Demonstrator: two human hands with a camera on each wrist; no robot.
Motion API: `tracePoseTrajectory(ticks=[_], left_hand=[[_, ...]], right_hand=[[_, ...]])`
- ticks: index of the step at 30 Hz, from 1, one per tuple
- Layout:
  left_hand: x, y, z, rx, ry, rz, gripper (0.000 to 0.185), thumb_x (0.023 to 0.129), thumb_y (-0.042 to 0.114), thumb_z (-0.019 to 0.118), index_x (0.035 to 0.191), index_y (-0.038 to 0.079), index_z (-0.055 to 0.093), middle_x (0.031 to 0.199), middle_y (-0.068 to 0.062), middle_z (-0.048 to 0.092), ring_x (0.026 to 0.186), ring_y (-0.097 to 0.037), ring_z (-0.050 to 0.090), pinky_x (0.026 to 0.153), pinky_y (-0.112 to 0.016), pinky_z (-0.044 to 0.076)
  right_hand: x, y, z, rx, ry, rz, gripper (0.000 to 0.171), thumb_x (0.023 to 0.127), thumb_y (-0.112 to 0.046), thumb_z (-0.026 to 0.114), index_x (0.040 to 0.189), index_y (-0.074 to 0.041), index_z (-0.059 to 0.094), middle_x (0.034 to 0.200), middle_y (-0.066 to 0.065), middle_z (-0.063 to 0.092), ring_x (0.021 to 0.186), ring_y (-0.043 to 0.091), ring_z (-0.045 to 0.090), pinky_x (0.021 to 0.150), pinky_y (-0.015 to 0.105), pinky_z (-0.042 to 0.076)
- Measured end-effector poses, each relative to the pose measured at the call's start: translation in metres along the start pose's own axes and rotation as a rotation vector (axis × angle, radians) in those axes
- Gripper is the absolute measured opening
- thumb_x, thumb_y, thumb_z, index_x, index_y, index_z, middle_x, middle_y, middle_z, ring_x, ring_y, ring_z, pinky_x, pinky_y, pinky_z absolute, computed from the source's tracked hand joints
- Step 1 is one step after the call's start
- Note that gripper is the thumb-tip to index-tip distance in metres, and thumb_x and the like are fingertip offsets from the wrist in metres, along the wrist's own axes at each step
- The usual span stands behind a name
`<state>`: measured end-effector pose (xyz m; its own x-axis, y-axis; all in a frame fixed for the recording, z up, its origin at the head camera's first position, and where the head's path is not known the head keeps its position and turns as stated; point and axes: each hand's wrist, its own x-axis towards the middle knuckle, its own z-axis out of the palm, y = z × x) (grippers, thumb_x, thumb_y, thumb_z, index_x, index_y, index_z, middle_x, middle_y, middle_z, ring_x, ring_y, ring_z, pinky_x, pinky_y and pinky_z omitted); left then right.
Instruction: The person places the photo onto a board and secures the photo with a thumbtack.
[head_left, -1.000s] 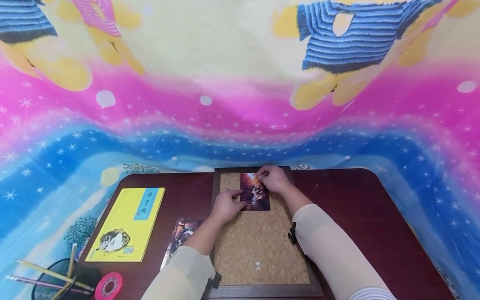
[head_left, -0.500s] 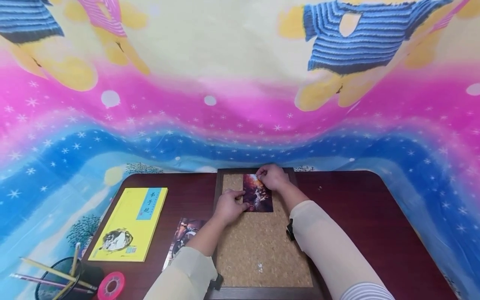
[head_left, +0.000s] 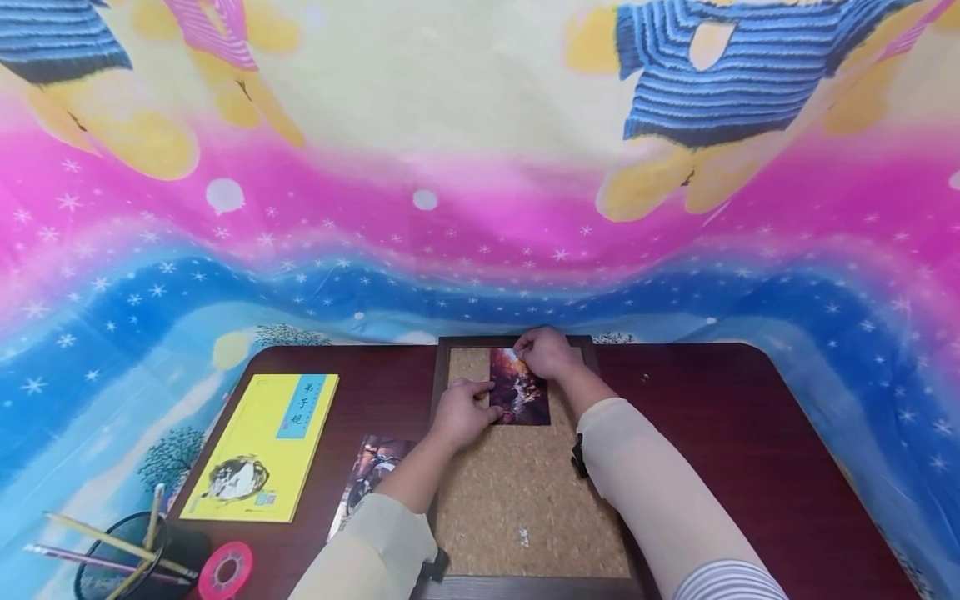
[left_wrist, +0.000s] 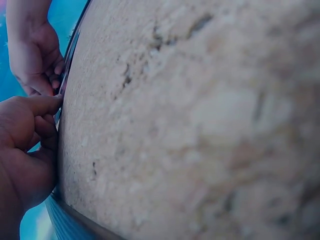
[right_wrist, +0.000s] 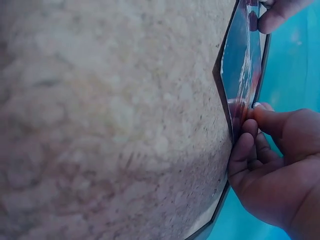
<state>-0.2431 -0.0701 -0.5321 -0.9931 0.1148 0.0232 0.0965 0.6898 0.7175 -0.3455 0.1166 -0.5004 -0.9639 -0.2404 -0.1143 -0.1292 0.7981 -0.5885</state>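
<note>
Status: small dark glossy photo print (head_left: 519, 397) lies flat on the rectangular cork board in a dark wooden frame (head_left: 525, 492), near the board's far edge, a bit left of centre. Looks like placement is about done; fixing is what's left. No pin or tape visible on the print, so I judge it not yet fastened.

Left hand (head_left: 463, 412): thumb and fingers curled in a narrow pinch at the print's left edge, near its near-left corner. Right hand (head_left: 546, 352): fingers curled tight, pinching the print's far-right corner; the right wrist view shows that fingertips (right_wrist: 248, 131) grip the print's edge.

A second photo print (head_left: 372, 472) lies on the dark red-brown surface (head_left: 750, 450) just left of the board, partly under the left forearm; probably next in line.

Hard to make out:
- whether the right hand holds a pin: fingers cover it
- small pale speck (head_left: 523, 537) on the cork near the board's near edge: can't identify
- both wrist views mostly blurred cork
- board's near edge is cut off by the frame and sleeves.
</note>
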Motion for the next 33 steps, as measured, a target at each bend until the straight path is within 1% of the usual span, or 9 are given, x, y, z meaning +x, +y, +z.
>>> tracePoseTrajectory(ticks=[8, 13, 18, 21, 27, 33], left_hand=[[0.0, -0.002, 0.0, -0.017, 0.008, 0.006, 0.046, 0.079, 0.027, 0.078, 0.122, 0.013, 0.068, 0.094, -0.003, 0.057, 0.072, -0.008, 0.055, 0.07, -0.03, 0.048], [0.001, -0.003, 0.001, -0.004, 0.019, 0.019, 0.046, 0.079, 0.028, 0.078, 0.122, 0.013, 0.068, 0.094, -0.004, 0.058, 0.073, -0.008, 0.055, 0.07, -0.03, 0.048], [0.001, -0.003, 0.001, -0.001, 0.03, 0.025, 0.045, 0.079, 0.027, 0.079, 0.12, 0.012, 0.069, 0.093, -0.004, 0.058, 0.074, -0.009, 0.054, 0.072, -0.03, 0.048], [0.002, -0.004, 0.002, 0.003, 0.038, 0.027, 0.045, 0.078, 0.027, 0.079, 0.12, 0.012, 0.069, 0.093, -0.003, 0.058, 0.075, -0.01, 0.055, 0.073, -0.03, 0.048], [0.003, -0.005, 0.003, 0.011, 0.047, 0.03, 0.045, 0.078, 0.028, 0.079, 0.12, 0.013, 0.069, 0.093, -0.003, 0.059, 0.076, -0.01, 0.055, 0.073, -0.03, 0.048], [0.003, -0.006, 0.002, 0.007, 0.039, 0.029, 0.046, 0.078, 0.027, 0.079, 0.12, 0.012, 0.069, 0.092, -0.003, 0.057, 0.072, -0.009, 0.054, 0.071, -0.03, 0.048]], right_hand=[[0.004, -0.002, 0.002, -0.073, -0.025, -0.005, 0.019, 0.094, -0.015, 0.057, 0.102, -0.018, 0.073, 0.099, -0.001, 0.069, 0.092, 0.019, 0.062, 0.083, 0.038, 0.05], [0.008, -0.003, 0.002, -0.095, -0.056, -0.004, 0.022, 0.093, -0.013, 0.054, 0.104, -0.018, 0.073, 0.1, -0.001, 0.068, 0.092, 0.019, 0.062, 0.083, 0.038, 0.05], [0.013, -0.005, 0.001, -0.157, -0.082, -0.015, 0.022, 0.095, -0.018, 0.054, 0.106, -0.017, 0.073, 0.105, -0.001, 0.069, 0.098, 0.02, 0.062, 0.09, 0.038, 0.049], [0.015, -0.007, 0.0, -0.173, -0.094, -0.006, 0.022, 0.096, -0.022, 0.054, 0.105, -0.018, 0.073, 0.104, -0.001, 0.069, 0.098, 0.02, 0.062, 0.092, 0.039, 0.049], [0.014, -0.007, 0.0, -0.152, -0.07, 0.003, 0.022, 0.095, -0.024, 0.055, 0.104, -0.018, 0.073, 0.102, -0.001, 0.069, 0.094, 0.02, 0.062, 0.089, 0.04, 0.049], [0.012, -0.004, 0.004, -0.085, -0.04, 0.011, 0.022, 0.095, -0.023, 0.054, 0.107, -0.019, 0.073, 0.106, -0.001, 0.068, 0.096, 0.02, 0.061, 0.087, 0.04, 0.05]])
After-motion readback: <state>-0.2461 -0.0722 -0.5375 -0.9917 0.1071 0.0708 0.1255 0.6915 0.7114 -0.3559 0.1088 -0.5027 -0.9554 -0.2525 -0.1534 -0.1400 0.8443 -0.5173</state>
